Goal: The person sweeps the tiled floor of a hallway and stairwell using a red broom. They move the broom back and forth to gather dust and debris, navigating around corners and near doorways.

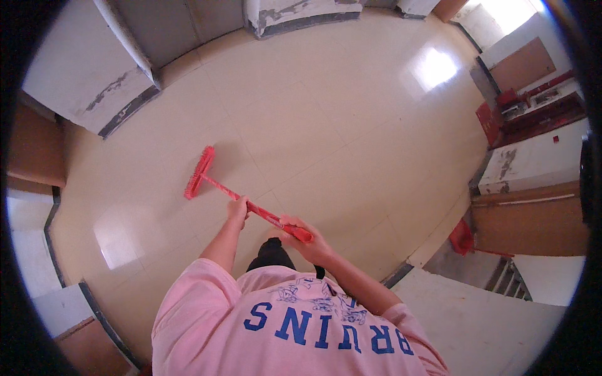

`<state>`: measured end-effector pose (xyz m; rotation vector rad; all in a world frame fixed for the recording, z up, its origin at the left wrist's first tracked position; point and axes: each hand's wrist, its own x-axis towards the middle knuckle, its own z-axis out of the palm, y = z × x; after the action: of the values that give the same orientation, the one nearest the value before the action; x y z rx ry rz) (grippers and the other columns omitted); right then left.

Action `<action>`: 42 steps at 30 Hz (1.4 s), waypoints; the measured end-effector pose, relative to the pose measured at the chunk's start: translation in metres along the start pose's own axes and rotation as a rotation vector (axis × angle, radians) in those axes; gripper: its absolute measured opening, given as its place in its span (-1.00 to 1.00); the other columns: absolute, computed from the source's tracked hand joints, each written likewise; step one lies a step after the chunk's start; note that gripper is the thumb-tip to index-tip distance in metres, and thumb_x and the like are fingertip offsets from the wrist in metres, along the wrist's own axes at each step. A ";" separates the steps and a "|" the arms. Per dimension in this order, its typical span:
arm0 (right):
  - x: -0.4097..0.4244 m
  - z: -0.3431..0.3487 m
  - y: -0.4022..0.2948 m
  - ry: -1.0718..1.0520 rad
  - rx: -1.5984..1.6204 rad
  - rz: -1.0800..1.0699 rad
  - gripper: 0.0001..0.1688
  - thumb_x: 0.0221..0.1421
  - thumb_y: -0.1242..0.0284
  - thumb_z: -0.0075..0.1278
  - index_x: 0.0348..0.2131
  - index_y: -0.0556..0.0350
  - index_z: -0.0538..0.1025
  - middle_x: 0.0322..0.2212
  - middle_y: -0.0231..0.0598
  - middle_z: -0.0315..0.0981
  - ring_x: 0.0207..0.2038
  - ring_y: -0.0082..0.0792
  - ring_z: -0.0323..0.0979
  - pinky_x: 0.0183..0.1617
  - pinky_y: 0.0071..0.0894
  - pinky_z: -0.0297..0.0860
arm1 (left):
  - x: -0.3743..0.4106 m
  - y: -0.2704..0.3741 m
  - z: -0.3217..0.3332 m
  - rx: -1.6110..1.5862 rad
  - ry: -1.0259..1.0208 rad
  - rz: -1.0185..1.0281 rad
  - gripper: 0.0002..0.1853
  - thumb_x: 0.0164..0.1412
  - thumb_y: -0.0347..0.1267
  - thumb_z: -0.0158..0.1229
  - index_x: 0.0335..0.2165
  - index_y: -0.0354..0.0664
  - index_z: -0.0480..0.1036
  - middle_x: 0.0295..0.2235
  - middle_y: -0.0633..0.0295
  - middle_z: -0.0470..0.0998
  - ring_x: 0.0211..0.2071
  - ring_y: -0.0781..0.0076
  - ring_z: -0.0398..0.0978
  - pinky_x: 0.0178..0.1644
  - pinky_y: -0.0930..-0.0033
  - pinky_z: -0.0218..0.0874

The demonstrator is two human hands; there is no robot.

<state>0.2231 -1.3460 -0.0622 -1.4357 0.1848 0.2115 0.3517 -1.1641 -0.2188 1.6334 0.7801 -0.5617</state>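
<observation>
A red long-handled floor brush (200, 173) has its bristled head near the floor, left of centre; whether the bristles touch the floor cannot be told. Its handle slants down and right toward my body. My left hand (240, 209) is closed round the lower part of the handle, nearer the brush head. Close to the handle's upper end, my right hand (308, 239) holds the thicker red section, with its fingers partly behind it. The pale tiled floor (301, 122) spreads under the brush. Part of a dark shoe or trouser leg shows below the handle.
Walls with peeling paint (505, 164) and dark skirting surround the floor. A grey door (188, 28) stands at upper left, a brown door (531, 221) at right. Red fittings (489, 122) line the right wall. A red object (462, 237) lies near stair railings (508, 279) at lower right.
</observation>
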 end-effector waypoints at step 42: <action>-0.212 -0.079 -0.126 0.768 -0.378 -0.126 -0.61 -0.15 0.28 0.17 -0.35 0.19 0.49 -0.31 -0.09 0.44 -0.29 -0.30 0.42 -0.22 -0.43 0.35 | -0.188 -0.028 0.189 0.240 -0.938 -0.144 -0.69 -0.03 -0.17 0.17 -0.67 -0.13 0.40 -0.75 0.35 0.33 -0.79 0.55 0.21 -0.71 0.51 0.03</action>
<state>0.0506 -1.4468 0.1019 -1.8445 0.7062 -0.4443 0.2164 -1.3818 -0.1385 1.2998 0.1241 -1.4240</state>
